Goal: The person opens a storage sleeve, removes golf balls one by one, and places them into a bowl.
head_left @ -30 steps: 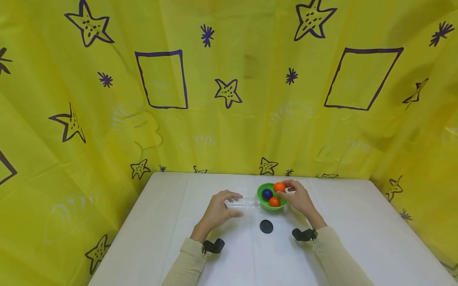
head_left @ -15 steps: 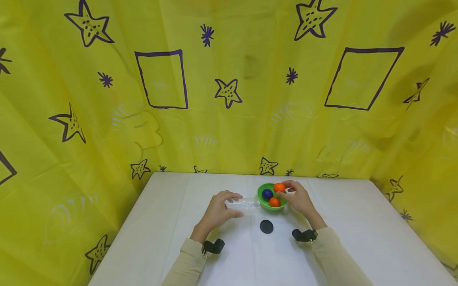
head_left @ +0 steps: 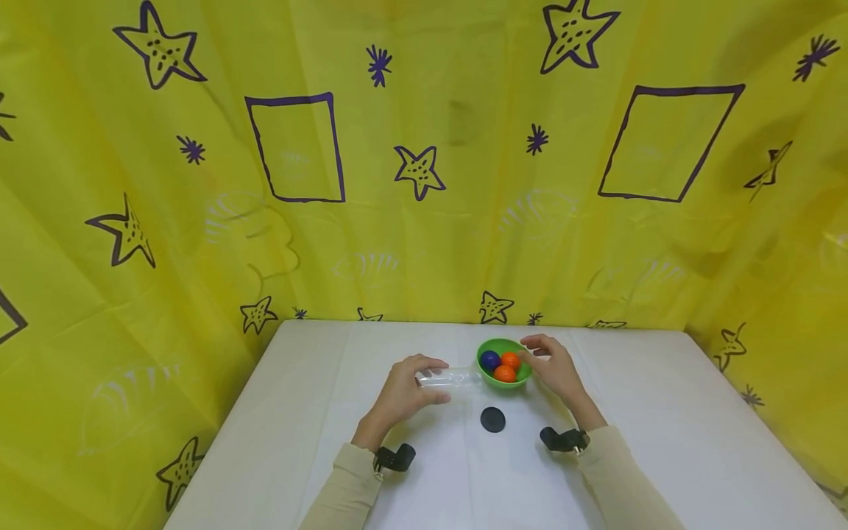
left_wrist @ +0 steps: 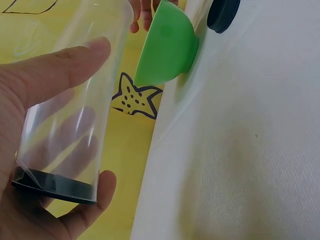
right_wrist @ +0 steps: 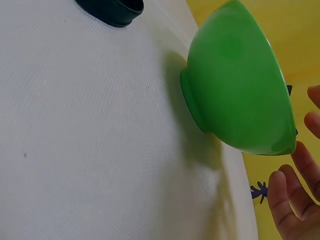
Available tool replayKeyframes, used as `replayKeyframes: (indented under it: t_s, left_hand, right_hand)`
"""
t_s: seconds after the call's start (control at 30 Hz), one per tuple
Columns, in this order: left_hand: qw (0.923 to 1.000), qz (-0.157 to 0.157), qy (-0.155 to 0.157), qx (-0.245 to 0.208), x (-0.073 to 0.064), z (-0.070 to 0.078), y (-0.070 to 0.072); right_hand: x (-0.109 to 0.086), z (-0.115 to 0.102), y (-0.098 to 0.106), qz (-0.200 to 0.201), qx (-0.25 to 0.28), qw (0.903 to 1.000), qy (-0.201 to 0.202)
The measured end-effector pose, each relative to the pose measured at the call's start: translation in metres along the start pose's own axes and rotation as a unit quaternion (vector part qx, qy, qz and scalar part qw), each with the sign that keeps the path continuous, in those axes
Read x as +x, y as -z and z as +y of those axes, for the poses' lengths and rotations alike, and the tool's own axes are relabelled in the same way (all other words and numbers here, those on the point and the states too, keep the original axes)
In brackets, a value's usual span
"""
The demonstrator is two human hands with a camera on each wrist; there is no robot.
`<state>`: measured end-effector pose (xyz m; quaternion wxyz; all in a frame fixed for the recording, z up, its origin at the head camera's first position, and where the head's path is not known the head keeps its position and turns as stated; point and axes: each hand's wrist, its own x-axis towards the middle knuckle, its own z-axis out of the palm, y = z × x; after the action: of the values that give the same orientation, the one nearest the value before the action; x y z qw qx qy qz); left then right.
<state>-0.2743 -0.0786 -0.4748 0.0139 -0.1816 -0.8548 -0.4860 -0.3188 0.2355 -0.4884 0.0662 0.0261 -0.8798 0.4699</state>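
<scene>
My left hand grips a clear plastic tube lying sideways, its far end pointing at the green bowl. In the left wrist view the thumb crosses the tube, fingers show through its wall, and a black cap closes the near end. The green bowl stands upright on the table with a dark blue ball, an orange ball and a second orange ball inside. My right hand holds nothing; its relaxed fingertips are right at the bowl's right rim.
A round black lid lies on the white table in front of the bowl, between both forearms. Behind the table and along its sides hangs a yellow curtain with drawn stars.
The right hand has let go of an orange ball, which now sits lower in the bowl among the other balls. The left hand and tube have hardly moved.
</scene>
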Motion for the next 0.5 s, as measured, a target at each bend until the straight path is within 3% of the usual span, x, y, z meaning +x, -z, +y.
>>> replayKeyframes:
  t_s: [0.33, 0.5]
  left_hand:
    - [0.9998, 0.006, 0.012, 0.012, 0.000, -0.003, -0.004]
    - [0.9994, 0.004, -0.006, 0.034, 0.001, -0.004, -0.003]
  right_hand:
    - [-0.019, -0.005, 0.003, 0.011, 0.011, 0.9998, -0.014]
    - [-0.027, -0.007, 0.004, 0.003, 0.001, 0.9998, -0.017]
